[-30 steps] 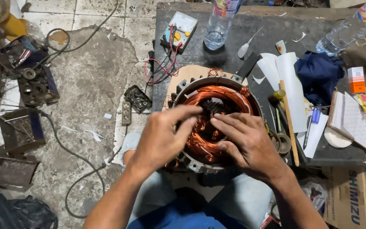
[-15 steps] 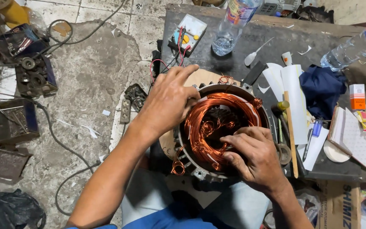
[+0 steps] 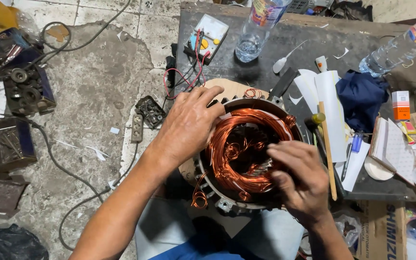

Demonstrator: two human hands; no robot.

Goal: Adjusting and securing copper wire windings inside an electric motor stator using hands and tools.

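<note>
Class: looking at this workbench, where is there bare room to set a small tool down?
Bare bench lies between the meter and the bottle, down to the stator. Right of the stator it is crowded: papers, cloth, stick.

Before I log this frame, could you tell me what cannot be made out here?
- Head view: right hand is motion-blurred; any grip on the copper winding is unclear.
- Left hand covers the motor housing rim beneath.
- Plastic bottle top is cut off by the edge.
</note>
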